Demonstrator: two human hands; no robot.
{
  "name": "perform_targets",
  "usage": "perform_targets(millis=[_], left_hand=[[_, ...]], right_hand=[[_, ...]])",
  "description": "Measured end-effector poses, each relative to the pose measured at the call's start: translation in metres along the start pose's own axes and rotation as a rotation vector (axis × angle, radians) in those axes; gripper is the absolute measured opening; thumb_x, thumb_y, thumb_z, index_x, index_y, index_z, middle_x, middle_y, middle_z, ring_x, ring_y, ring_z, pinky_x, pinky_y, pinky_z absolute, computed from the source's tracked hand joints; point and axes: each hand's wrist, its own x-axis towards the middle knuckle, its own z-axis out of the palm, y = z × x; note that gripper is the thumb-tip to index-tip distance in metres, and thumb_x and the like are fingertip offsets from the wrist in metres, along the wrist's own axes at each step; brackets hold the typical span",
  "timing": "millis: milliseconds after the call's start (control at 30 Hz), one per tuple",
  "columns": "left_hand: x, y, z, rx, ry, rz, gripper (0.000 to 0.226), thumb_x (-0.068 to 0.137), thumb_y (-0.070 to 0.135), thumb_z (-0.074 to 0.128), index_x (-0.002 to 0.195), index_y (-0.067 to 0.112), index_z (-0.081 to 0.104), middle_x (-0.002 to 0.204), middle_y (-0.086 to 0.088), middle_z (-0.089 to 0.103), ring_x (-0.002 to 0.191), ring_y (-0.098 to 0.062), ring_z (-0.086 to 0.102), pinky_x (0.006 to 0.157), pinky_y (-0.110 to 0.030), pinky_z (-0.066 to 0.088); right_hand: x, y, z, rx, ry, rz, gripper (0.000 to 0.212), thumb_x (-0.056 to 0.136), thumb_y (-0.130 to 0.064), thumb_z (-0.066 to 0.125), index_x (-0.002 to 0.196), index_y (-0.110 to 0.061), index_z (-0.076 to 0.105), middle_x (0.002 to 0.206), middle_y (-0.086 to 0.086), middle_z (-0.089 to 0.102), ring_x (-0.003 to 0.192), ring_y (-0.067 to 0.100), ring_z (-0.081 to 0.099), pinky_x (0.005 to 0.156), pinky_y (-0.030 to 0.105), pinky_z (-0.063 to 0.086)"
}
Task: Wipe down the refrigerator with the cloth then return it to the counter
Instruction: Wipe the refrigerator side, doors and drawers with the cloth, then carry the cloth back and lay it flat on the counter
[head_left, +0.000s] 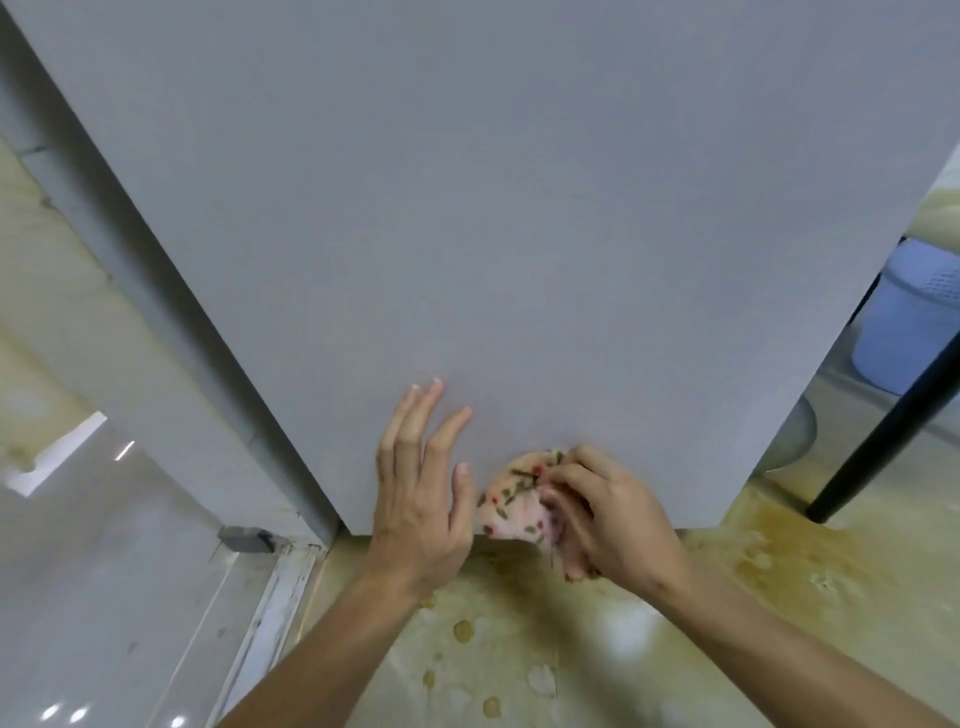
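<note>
The grey refrigerator (467, 208) fills most of the head view, its front face running down to the floor. My right hand (608, 514) grips a bunched pink cloth (511, 499) with green and red flecks, held against the lower edge of the refrigerator front. Just left of the cloth, my left hand (421, 478) rests with straight fingers against the same face, its thumb next to the cloth. Part of the cloth is hidden under my right fingers.
A stained yellowish floor (623, 649) lies below the refrigerator. A light blue plastic bin (914, 322) and a black pole (883, 441) stand at the right. A glossy white surface (104, 597) and a metal track (270, 613) lie at the left.
</note>
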Motion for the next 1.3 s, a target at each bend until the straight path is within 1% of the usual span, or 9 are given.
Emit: perform_targets(millis=[167,300,433,567,633,767,867,967,1300], left_hand=[[-0.042,0.038,0.0,-0.345,-0.231,-0.415,0.04,0.109,0.026,0.042,0.147,0.022,0.055,0.15,0.01,0.052,0.141,-0.01,0.048,0.118,-0.034,0.04],[-0.056,0.054,-0.011,-0.5,-0.365,-0.884,0.033,0.106,0.036,0.049,0.135,0.049,0.056,0.13,0.024,0.067,0.121,0.001,0.064,0.104,-0.038,0.055],[-0.057,0.07,-0.055,-0.454,-0.38,-1.27,0.024,0.1,0.02,0.068,0.111,0.041,0.063,0.105,0.015,0.076,0.094,-0.008,0.075,0.088,-0.047,0.063],[-0.032,0.102,-0.12,-0.597,-0.473,-1.589,0.02,0.097,0.016,0.074,0.114,0.019,0.065,0.101,-0.007,0.08,0.087,-0.023,0.079,0.075,-0.05,0.066],[-0.012,0.121,-0.159,-0.702,-0.53,-1.658,0.018,0.1,0.007,0.066,0.117,0.015,0.067,0.099,-0.007,0.079,0.084,-0.016,0.079,0.068,-0.036,0.065],[0.034,0.164,-0.237,-0.679,-0.755,-1.657,0.024,0.106,0.007,0.053,0.122,0.018,0.068,0.106,-0.008,0.077,0.086,-0.016,0.078,0.074,-0.031,0.064],[0.073,0.202,-0.296,-0.632,-0.798,-1.652,0.026,0.106,0.011,0.053,0.128,0.017,0.065,0.108,-0.011,0.077,0.092,-0.021,0.078,0.073,-0.03,0.062],[0.123,0.241,-0.358,-0.629,-0.796,-1.675,0.024,0.107,0.011,0.051,0.128,0.017,0.062,0.106,-0.011,0.077,0.09,-0.023,0.077,0.068,-0.027,0.057],[0.261,0.297,-0.512,-0.715,-0.817,-1.614,0.018,0.103,0.01,0.057,0.115,0.016,0.068,0.109,-0.011,0.075,0.094,-0.027,0.076,0.075,-0.033,0.057]], right_hand=[[-0.012,-0.04,0.012,0.609,-0.001,0.551,0.015,0.103,-0.014,0.063,0.099,-0.025,0.074,0.094,-0.006,0.073,0.093,0.006,0.069,0.085,0.019,0.053],[-0.033,-0.082,0.031,0.895,0.008,0.967,0.019,0.108,-0.017,0.056,0.108,-0.019,0.075,0.101,0.003,0.079,0.094,0.021,0.076,0.076,0.029,0.06],[-0.06,-0.13,0.033,0.948,-0.143,1.114,0.03,0.107,-0.047,0.054,0.126,-0.036,0.073,0.119,0.018,0.062,0.072,0.019,0.069,0.051,0.03,0.054],[-0.075,-0.192,-0.017,0.816,-0.286,1.084,0.029,0.104,-0.057,0.051,0.131,-0.055,0.061,0.104,0.015,0.073,0.075,0.014,0.071,0.058,0.02,0.054],[-0.072,-0.221,-0.058,0.761,-0.289,1.105,0.016,0.108,-0.043,0.051,0.12,-0.049,0.06,0.089,-0.005,0.077,0.072,0.005,0.073,0.06,0.018,0.054],[-0.057,-0.277,-0.142,0.596,-0.328,1.244,0.023,0.105,-0.043,0.057,0.111,-0.021,0.055,0.085,-0.004,0.073,0.059,0.004,0.07,0.046,0.014,0.048],[-0.04,-0.328,-0.209,0.535,-0.31,1.283,0.024,0.101,-0.045,0.065,0.104,-0.021,0.062,0.083,-0.008,0.074,0.067,-0.002,0.069,0.057,0.011,0.048],[-0.02,-0.383,-0.276,0.532,-0.271,1.299,0.02,0.099,-0.045,0.068,0.099,-0.025,0.065,0.078,-0.01,0.075,0.071,0.001,0.071,0.068,0.023,0.058],[0.068,-0.515,-0.456,0.488,-0.105,1.328,0.038,0.096,-0.046,0.072,0.114,-0.023,0.047,0.086,-0.015,0.067,0.078,-0.004,0.065,0.061,0.011,0.043]])
